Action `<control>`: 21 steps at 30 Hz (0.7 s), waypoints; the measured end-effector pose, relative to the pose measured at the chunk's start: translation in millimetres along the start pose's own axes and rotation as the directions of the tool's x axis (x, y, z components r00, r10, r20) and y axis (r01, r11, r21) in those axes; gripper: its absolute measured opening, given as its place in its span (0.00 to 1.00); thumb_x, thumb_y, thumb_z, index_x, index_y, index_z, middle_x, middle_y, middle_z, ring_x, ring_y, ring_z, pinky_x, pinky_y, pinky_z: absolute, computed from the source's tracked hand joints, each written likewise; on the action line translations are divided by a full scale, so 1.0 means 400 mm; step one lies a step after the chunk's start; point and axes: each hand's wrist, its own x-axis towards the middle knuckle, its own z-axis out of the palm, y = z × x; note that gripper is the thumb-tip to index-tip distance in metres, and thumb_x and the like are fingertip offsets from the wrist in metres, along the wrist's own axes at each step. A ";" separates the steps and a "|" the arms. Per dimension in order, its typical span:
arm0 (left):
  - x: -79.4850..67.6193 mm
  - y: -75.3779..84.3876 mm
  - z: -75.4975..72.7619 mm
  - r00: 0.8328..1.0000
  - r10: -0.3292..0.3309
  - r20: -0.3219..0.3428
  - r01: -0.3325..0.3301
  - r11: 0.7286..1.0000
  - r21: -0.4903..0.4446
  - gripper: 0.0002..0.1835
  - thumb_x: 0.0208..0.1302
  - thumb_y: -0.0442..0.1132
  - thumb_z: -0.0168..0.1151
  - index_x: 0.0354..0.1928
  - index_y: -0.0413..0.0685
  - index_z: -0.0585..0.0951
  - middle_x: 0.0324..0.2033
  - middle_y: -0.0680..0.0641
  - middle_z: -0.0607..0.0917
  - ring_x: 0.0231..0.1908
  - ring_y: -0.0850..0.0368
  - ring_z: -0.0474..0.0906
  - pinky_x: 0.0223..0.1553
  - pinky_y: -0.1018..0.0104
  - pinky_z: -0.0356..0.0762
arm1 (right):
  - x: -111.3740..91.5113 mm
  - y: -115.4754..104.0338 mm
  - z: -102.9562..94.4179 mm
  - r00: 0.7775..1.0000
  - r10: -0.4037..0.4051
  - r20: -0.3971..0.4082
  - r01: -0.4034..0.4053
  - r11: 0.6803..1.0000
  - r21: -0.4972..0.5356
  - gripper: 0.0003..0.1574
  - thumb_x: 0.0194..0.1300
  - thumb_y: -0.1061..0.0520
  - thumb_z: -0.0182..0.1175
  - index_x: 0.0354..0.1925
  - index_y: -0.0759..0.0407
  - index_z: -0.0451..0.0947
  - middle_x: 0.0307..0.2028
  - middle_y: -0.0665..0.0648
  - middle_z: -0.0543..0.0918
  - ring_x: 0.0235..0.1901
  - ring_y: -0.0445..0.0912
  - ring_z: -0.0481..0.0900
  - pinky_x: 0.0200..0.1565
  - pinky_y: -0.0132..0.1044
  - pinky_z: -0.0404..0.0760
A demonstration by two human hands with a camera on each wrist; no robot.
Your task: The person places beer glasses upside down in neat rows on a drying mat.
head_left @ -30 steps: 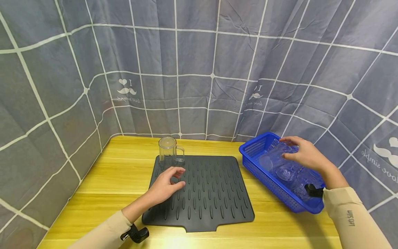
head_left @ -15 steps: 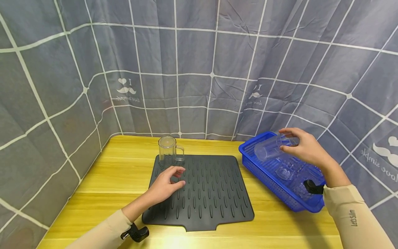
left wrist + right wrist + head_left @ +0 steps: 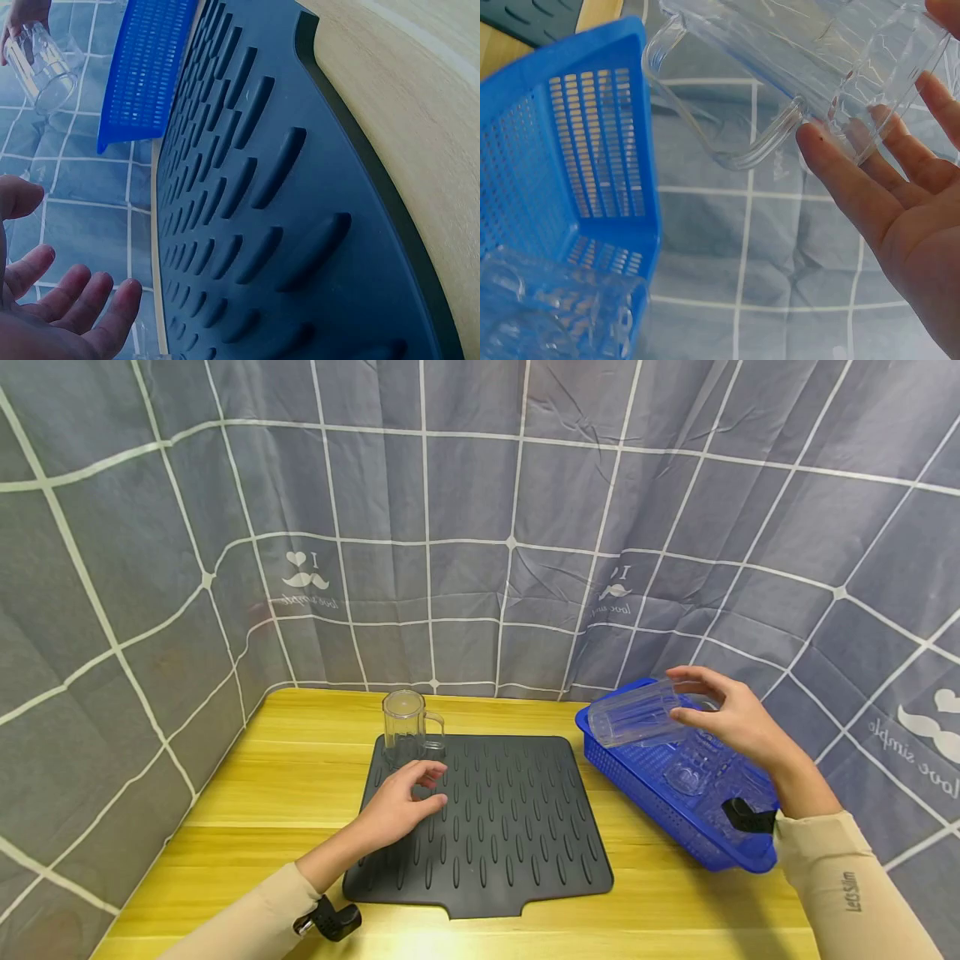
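In the head view my right hand [image 3: 723,714] grips a clear glass mug [image 3: 633,714] by one end, thumb on one side and fingers on the other. The mug is tipped nearly onto its side over the far end of a blue basket [image 3: 648,800]. Its looped handle [image 3: 735,159] shows in the right wrist view, pointing down. My left hand [image 3: 401,810] hovers over the left part of a dark ridged mat [image 3: 502,860], fingers relaxed and holding nothing. Just beyond it, a second glass mug [image 3: 405,720] stands upside down at the mat's far left corner.
More clear glassware [image 3: 690,775] lies inside the basket, right of the mat. Everything rests on a yellow wood-grain table [image 3: 262,777]. A grey checked curtain [image 3: 465,577] rises behind the table and along both sides.
My right hand has taken hold of a glass mug in the basket, lifted it and drawn it to the left. The left hand has stayed in place.
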 end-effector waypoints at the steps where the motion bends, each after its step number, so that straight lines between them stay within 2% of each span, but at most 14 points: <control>1: 0.001 0.002 0.001 1.000 0.000 0.000 0.000 1.000 -0.002 0.23 0.67 0.42 0.67 0.63 0.56 0.77 0.56 0.53 0.80 0.55 0.52 0.78 0.53 0.55 0.79 | 0.000 0.000 0.005 1.000 0.000 0.000 0.000 1.000 0.027 0.35 0.67 0.57 0.68 0.69 0.52 0.71 0.65 0.58 0.75 0.57 0.31 0.73 0.46 0.23 0.77; 8: 0.005 0.012 0.010 1.000 0.015 0.016 -0.015 1.000 0.001 0.23 0.68 0.43 0.67 0.64 0.56 0.76 0.57 0.53 0.79 0.55 0.53 0.78 0.52 0.55 0.79 | -0.008 0.007 0.035 0.999 -0.015 0.043 0.011 0.996 0.090 0.34 0.68 0.56 0.66 0.70 0.53 0.69 0.64 0.55 0.75 0.58 0.33 0.73 0.47 0.26 0.80; 11: 0.006 0.015 0.013 1.000 0.025 0.017 -0.025 1.000 -0.005 0.24 0.68 0.42 0.66 0.64 0.56 0.76 0.57 0.52 0.79 0.55 0.52 0.78 0.52 0.54 0.79 | -0.009 0.013 0.045 0.999 -0.028 0.036 0.024 0.992 0.121 0.34 0.68 0.58 0.66 0.69 0.54 0.70 0.63 0.55 0.76 0.58 0.34 0.73 0.47 0.27 0.81; 16: 0.007 0.019 0.015 0.999 0.030 0.022 -0.030 0.999 -0.012 0.24 0.68 0.43 0.66 0.64 0.56 0.76 0.57 0.52 0.79 0.55 0.51 0.78 0.52 0.52 0.79 | -0.011 0.019 0.064 0.998 -0.055 0.037 0.047 0.980 0.195 0.33 0.68 0.60 0.65 0.69 0.57 0.70 0.62 0.54 0.77 0.58 0.35 0.75 0.48 0.28 0.81; 21: 0.007 0.022 0.019 0.999 0.029 0.041 -0.029 0.999 -0.015 0.23 0.69 0.45 0.66 0.65 0.57 0.75 0.57 0.52 0.79 0.56 0.52 0.78 0.51 0.55 0.79 | -0.011 0.030 0.085 0.997 -0.060 0.046 0.045 0.964 0.264 0.33 0.69 0.61 0.64 0.69 0.64 0.68 0.62 0.53 0.78 0.59 0.35 0.76 0.49 0.28 0.82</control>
